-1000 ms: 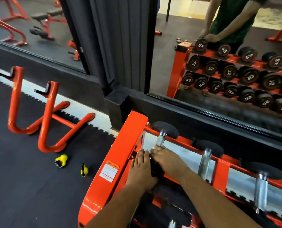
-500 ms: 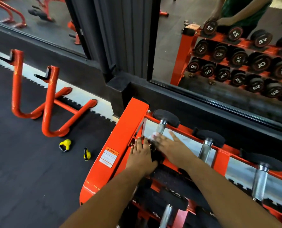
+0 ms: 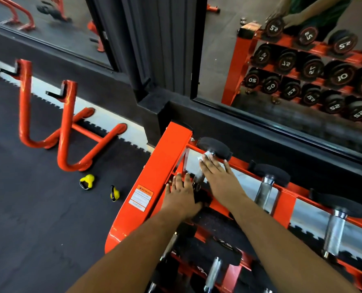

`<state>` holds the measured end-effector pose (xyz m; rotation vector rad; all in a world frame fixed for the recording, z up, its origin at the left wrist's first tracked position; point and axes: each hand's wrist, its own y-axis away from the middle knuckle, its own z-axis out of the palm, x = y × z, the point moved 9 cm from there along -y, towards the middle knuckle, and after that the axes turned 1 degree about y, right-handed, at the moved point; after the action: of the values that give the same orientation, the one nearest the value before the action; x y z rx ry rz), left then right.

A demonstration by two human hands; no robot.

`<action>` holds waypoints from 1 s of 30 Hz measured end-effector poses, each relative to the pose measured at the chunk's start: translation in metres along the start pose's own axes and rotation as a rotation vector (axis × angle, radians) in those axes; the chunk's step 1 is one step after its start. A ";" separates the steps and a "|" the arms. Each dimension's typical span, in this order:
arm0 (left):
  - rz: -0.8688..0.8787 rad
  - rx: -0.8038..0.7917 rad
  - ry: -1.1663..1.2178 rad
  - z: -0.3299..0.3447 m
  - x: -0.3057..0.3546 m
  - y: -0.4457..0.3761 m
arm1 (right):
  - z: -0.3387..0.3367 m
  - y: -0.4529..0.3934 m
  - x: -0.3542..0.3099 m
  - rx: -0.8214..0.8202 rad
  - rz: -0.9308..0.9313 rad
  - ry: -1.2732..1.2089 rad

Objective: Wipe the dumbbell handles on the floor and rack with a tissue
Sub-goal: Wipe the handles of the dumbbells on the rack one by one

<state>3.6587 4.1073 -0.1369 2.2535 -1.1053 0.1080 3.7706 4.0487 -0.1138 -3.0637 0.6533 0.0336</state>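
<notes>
Rack (image 3: 154, 178): orange steel frame, stands on floor against wall below mirror; white warning label (image 3: 141, 197) on left upright.
Top tier: 3 dumbbells lying across rails, black heads at rear, chrome handles toward front; leftmost dumbbell (image 3: 215, 148) at left end, second dumbbell (image 3: 267, 182) next right, third dumbbell (image 3: 336, 216) further right.
Lower tier: more dumbbells, partly hidden; one chrome handle (image 3: 213, 271) visible.
Floor (image 3: 28, 208): dark rubber mat w/ interlocking edge; pale strip along wall.
On floor: orange tube stand (image 3: 65, 132), 2 uprights w/ hooks; 2 small yellow kettlebells (image 3: 87, 181) just left of rack, near each other.
</notes>
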 end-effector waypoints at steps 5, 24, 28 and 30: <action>0.011 0.016 0.021 0.002 0.000 0.001 | 0.017 0.035 -0.027 -0.113 -0.289 -0.017; -0.010 0.027 -0.029 0.007 -0.003 -0.003 | 0.010 0.010 -0.007 0.105 0.801 -1.455; 0.000 0.017 -0.036 0.006 -0.002 -0.003 | 0.016 0.035 -0.014 0.058 0.804 -1.360; 0.007 0.029 -0.042 0.005 -0.002 -0.003 | 0.021 0.045 -0.019 0.030 0.807 -1.358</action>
<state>3.6586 4.1074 -0.1430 2.2871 -1.1409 0.0810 3.7345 4.0155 -0.1349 -1.7514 1.4418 1.7431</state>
